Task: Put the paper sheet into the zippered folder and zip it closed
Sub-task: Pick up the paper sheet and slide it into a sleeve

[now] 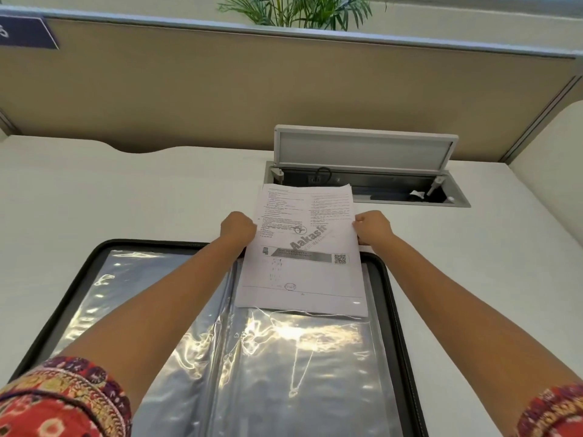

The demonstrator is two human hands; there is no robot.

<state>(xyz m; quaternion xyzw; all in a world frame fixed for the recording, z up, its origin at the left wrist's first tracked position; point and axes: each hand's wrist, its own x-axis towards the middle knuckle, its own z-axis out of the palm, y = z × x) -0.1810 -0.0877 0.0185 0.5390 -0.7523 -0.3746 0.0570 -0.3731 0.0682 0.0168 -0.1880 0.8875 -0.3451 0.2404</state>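
The black zippered folder [398, 313] lies open on the white desk, showing shiny clear plastic sleeves [284, 357] on both halves. A printed paper sheet [307, 247] with a QR code sits over the top of the right half, its lower part inside a sleeve and its upper part sticking out beyond the folder's far edge. My left hand [237, 229] grips the sheet's left edge. My right hand [373, 227] grips its right edge. Both forearms stretch across the folder.
An open cable hatch [366, 171] with a raised grey lid is set into the desk [126, 200] just behind the sheet. A tan partition wall [220, 89] stands at the desk's back, with a plant above it.
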